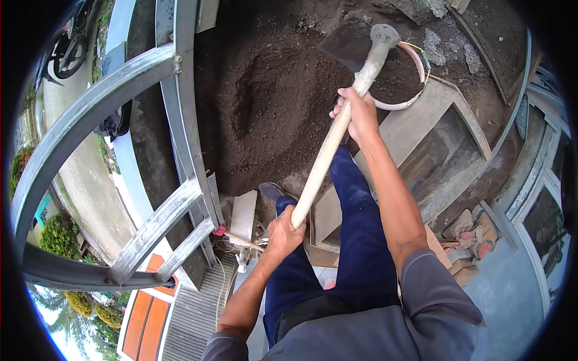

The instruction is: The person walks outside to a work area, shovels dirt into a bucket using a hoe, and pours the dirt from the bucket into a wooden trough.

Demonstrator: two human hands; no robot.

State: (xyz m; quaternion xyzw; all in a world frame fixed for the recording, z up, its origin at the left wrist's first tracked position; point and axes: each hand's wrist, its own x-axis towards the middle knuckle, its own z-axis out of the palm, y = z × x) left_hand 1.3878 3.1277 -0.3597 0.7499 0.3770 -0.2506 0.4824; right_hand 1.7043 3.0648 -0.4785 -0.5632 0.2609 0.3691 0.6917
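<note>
We see a hoe [326,153] slanting from the frame's centre towards its upper right. The person's left hand [284,233] wraps the handle's lower end; the right hand [359,114] grips nearer the head (a wide spread, probably for leverage). Its dark blade [342,45] overlaps soil [271,114], near a round bucket [394,107].

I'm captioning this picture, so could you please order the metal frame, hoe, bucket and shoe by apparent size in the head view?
1. Metal frame
2. Hoe
3. Bucket
4. Shoe
Nearness to the camera may enlarge the first two.
</note>
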